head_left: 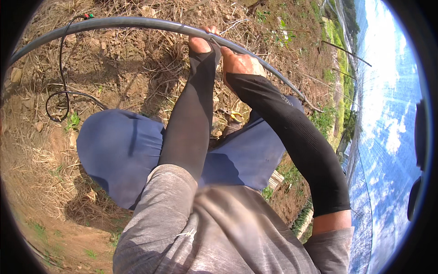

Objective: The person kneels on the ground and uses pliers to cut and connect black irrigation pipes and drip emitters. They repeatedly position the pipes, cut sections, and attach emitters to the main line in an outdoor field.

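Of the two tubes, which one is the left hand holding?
The thick grey pipe, which the left hand wraps around. The thin black tube is different: it curls into a loop, and no hand touches it.

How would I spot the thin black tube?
Find the grey pipe arching across the top. Left along it sits a red and green fitting. From there, the thin black tube crosses the pipe and curls below, much slimmer, with a loose loop.

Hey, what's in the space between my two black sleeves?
The head view shows blue trousers, straw-strewn ground and a yellow item, too small to identify, between the left sleeve and the right sleeve.
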